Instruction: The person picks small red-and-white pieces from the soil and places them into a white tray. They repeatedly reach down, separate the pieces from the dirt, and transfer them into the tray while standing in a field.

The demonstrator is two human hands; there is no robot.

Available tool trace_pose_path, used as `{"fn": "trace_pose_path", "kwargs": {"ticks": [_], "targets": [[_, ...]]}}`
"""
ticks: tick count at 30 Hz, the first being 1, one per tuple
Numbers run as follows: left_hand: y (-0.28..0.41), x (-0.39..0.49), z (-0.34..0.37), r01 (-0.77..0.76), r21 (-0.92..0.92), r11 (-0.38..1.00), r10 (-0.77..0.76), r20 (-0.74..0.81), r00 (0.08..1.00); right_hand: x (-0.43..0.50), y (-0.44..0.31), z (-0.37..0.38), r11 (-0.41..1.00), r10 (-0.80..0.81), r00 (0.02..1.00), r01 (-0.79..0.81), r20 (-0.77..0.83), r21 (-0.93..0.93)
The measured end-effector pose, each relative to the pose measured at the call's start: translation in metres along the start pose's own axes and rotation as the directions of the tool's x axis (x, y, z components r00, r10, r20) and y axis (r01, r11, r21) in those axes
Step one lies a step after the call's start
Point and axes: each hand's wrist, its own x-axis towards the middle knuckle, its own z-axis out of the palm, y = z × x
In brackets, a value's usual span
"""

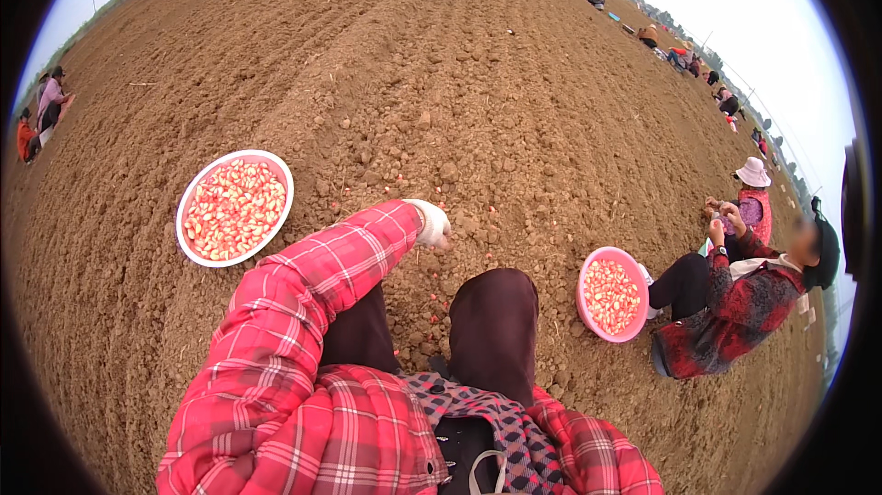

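Note:
My left hand (434, 225), in a white glove, reaches out over the soil just beyond my knees. Its fingers point down and are mostly hidden, so whether they hold anything cannot be told. Small pink cloves (434, 297) lie scattered on the earth around it and between my legs. Left of that hand stands a white-rimmed basin (289, 181) full of pink-tinted garlic cloves (238, 209). My right hand is out of view; only the plaid right sleeve (599, 450) shows, low beside my lap.
A pink basin (582, 309) of similar cloves stands at my right, by a seated person (730, 309) in a dark cap. Behind sits another person (754, 209) in a pale hat. Several more people crouch farther off on both sides. Loose, cloddy tilled soil (482, 116) stretches ahead.

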Motion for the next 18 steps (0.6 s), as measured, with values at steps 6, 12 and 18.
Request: {"fn": "trace_pose_path", "kwargs": {"ticks": [6,12,18], "targets": [[0.009,-0.001,-0.001,0.029,0.037,0.999,-0.030,0.039,0.999,-0.004,0.003,0.008,1.000,0.005,1.000,-0.005,0.000,0.012],[-0.002,0.002,0.001,0.017,0.086,0.996,-0.020,0.042,0.999,-0.008,0.004,0.012,1.000,0.004,1.000,-0.004,0.000,0.024],[0.016,-0.012,-0.002,-0.029,0.044,0.999,0.026,0.074,0.997,0.005,0.011,0.025,1.000,0.003,1.000,-0.004,0.015,0.019]]}}
